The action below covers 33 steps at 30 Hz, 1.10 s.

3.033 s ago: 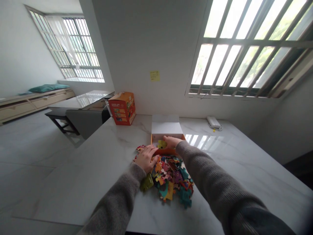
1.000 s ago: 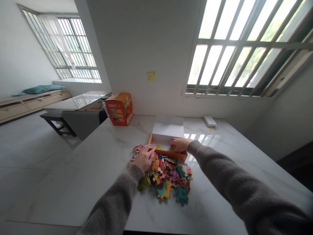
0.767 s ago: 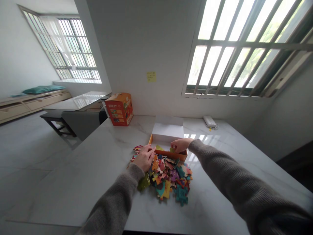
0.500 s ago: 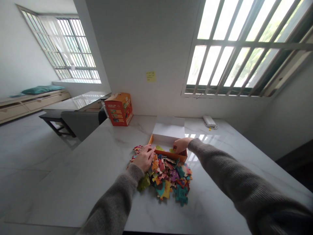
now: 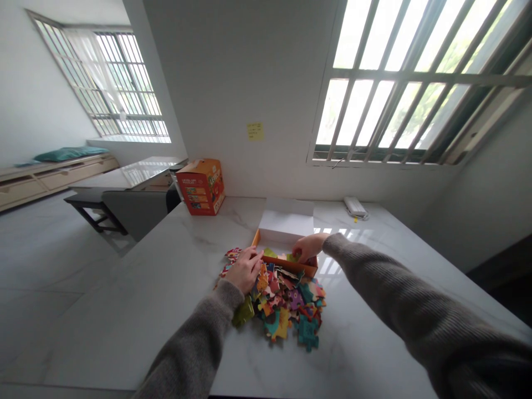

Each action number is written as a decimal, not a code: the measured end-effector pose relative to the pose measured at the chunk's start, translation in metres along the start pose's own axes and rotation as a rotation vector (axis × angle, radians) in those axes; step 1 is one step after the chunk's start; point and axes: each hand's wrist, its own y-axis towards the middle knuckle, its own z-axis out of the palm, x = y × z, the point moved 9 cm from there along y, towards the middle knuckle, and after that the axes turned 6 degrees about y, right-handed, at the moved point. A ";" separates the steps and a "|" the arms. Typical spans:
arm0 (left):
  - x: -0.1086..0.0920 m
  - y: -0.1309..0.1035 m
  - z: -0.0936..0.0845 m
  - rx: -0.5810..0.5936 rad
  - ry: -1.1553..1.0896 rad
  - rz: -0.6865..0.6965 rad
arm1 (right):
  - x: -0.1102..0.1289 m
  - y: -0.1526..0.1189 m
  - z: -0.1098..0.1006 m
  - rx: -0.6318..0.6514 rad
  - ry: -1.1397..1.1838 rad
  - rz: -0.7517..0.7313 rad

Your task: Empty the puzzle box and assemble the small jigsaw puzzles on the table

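A yellow-green puzzle piece [image 5: 293, 257] is pinched between the fingers of the right hand [image 5: 307, 247], inside the open orange box [image 5: 296, 267], towards its right end. The left hand [image 5: 244, 270] is held apart from the right, its fingers loosely extended at the box's near left corner; whether anything is gripped there cannot be told. A heap of puzzle pieces [image 5: 286, 303] is spread on the worktop [image 5: 174, 282] just in front of the box, and a red-orange carton [image 5: 201, 187] is placed farther back, to the left.

Right fingers [image 5: 298, 249] (inside the box [image 5: 291, 265]) partly hide a green puzzle piece [image 5: 292, 257].
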 end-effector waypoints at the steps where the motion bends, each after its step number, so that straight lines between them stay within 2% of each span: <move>1: 0.000 0.000 0.000 0.000 0.001 0.000 | 0.002 0.000 0.001 -0.026 -0.014 -0.022; 6: -0.002 0.001 -0.001 0.007 -0.001 0.011 | 0.017 -0.006 -0.005 -0.281 -0.101 -0.144; 10: -0.006 -0.001 -0.002 0.007 0.018 0.019 | 0.021 -0.027 -0.034 -0.528 -0.096 -0.159; 13: -0.006 0.002 -0.010 0.006 0.053 -0.007 | 0.030 -0.053 -0.050 -0.704 0.067 -0.236; 15: -0.003 0.014 -0.021 0.002 0.059 -0.040 | 0.044 -0.065 -0.039 -0.680 0.170 -0.335; 17: -0.003 0.036 -0.031 0.023 0.005 -0.027 | 0.061 -0.069 -0.015 -0.579 0.173 -0.409; 19: -0.007 0.066 -0.030 0.119 -0.087 0.043 | 0.075 -0.070 0.008 -0.502 0.118 -0.458; 20: -0.008 0.081 -0.024 0.197 -0.093 0.068 | 0.081 -0.070 0.015 -0.487 0.083 -0.485; 22: -0.009 0.105 0.001 0.414 -0.013 0.102 | 0.085 -0.069 0.016 -0.531 0.026 -0.526; 24: -0.005 0.118 0.034 0.649 0.092 0.096 | 0.075 -0.065 0.001 -0.644 -0.031 -0.493; 25: -0.004 0.123 0.048 0.718 0.117 0.088 | 0.066 -0.061 -0.007 -0.686 -0.083 -0.441; 26: -0.003 0.126 0.060 0.770 0.131 0.080 | 0.055 -0.054 -0.013 -0.694 -0.157 -0.371; 29: 0.001 0.131 0.089 0.863 0.172 0.043 | 0.027 -0.030 -0.013 -0.568 -0.389 -0.233; 33: 0.010 0.125 0.112 0.909 0.253 -0.007 | 0.005 -0.012 -0.003 -0.497 -0.458 -0.176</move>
